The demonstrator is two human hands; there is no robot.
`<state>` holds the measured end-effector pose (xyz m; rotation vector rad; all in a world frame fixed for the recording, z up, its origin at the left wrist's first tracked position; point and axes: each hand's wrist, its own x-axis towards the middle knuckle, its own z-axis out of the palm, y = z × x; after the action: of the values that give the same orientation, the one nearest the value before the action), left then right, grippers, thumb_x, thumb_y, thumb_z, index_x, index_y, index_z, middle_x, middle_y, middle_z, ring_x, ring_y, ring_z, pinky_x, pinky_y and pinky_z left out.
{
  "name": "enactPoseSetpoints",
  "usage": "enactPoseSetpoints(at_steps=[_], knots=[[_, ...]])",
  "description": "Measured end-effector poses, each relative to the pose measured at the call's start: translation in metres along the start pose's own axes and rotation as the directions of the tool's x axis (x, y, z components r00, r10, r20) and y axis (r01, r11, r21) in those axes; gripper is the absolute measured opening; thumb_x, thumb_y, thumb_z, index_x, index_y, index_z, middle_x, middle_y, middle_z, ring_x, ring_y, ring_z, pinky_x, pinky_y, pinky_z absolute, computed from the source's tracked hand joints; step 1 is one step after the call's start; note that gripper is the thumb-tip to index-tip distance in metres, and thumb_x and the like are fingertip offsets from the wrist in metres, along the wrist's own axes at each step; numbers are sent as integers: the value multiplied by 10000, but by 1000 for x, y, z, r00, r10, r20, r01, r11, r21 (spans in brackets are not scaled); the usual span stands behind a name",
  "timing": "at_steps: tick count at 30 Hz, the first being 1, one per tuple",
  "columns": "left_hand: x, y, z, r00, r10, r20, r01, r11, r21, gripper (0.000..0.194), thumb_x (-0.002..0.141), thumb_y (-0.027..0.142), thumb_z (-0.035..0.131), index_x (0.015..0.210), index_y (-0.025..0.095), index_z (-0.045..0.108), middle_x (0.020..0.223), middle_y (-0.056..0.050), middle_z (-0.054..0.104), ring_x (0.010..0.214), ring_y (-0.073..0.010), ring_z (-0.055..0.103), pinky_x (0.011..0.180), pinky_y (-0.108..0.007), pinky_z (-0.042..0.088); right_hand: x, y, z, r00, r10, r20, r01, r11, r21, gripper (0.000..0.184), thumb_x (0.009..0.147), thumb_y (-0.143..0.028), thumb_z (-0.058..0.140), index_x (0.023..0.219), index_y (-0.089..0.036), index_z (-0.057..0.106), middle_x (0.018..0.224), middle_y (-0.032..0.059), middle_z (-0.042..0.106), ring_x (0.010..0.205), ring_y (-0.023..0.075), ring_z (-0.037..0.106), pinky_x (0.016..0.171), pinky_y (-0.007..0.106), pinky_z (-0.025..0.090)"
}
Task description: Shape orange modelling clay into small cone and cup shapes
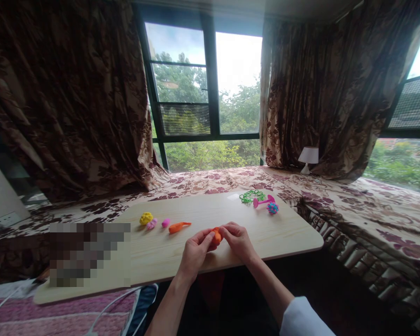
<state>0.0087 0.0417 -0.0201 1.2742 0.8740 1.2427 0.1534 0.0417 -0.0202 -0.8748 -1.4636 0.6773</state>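
Note:
Both hands meet over the front edge of the table, closed on a small lump of orange modelling clay. The fingers of my left hand pinch it from the left, and those of my right hand press it from the right. Fingertips cover part of the lump. To the left on the tabletop lies an orange clay piece with a thin tail pointing right. Beyond it are a pink ball, a light pink lump and a bumpy yellow lump.
Toward the far right of the pale wooden table lie a green chain-like tangle, a pink dumbbell-shaped piece and a blue-and-pink knobbly ball. A small white lamp stands on the flowered window seat. A blurred patch hides the table's left part.

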Motion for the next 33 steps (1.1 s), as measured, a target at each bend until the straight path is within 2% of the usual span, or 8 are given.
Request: enactPoseSetpoints(at_steps=[5,9,12,16,23,25,30,33], knots=[[2,-3,-1,1000,7,8,-7,1000,11,381,690,361,610,996,134,620,879,-92,686,776,-184,633,747,-318,495,2,2,1,998,62,11,-63,997,50,308,839,-344,439,786,-160,679,689,22,596,641,132,534,591,232,427],[2,-4,-1,1000,-3,9,2,1000,18,370,688,361,611,986,142,623,876,-81,687,767,-171,632,718,-286,501,0,-3,1,998,25,58,-29,998,64,234,815,-312,494,828,-172,681,775,32,599,694,141,553,598,229,438],[3,-3,-1,1000,-6,-7,6,1000,10,370,678,359,620,977,142,628,856,-72,690,740,-157,631,716,-273,498,0,-5,0,999,1,35,-2,1000,30,288,849,-322,444,804,-172,685,749,33,591,713,143,547,629,239,434],[2,-1,0,1000,-14,-9,14,1000,11,370,671,366,622,966,142,632,862,-73,688,761,-168,629,719,-278,494,1,-5,-1,999,25,35,-26,999,33,359,881,-349,374,837,-170,681,733,32,584,697,141,546,625,247,432],[0,4,1,1000,11,2,-11,997,76,325,675,393,604,869,139,660,748,-39,683,687,-153,611,638,-233,465,-1,-6,1,998,26,55,-28,999,25,258,825,-329,477,845,-173,682,820,47,605,762,154,557,618,231,440],[2,2,2,1000,20,-18,-18,996,91,311,663,391,616,832,134,664,716,-33,678,660,-145,601,622,-223,455,-1,-5,1,998,41,51,-42,999,16,244,812,-327,493,848,-172,679,829,47,608,763,155,561,607,226,442],[6,-6,3,986,47,-161,-44,999,24,287,638,382,639,796,143,658,715,-16,669,644,-130,594,626,-228,470,0,-2,2,997,74,23,-74,997,-29,293,826,-343,457,772,-148,669,748,38,621,697,141,560,598,227,437],[6,-7,3,988,39,-153,-43,999,-25,292,641,378,639,807,139,654,723,-19,666,659,-138,605,658,-257,491,0,1,3,995,82,50,-81,996,-30,253,797,-335,501,763,-141,661,737,39,638,679,145,568,587,231,437]])
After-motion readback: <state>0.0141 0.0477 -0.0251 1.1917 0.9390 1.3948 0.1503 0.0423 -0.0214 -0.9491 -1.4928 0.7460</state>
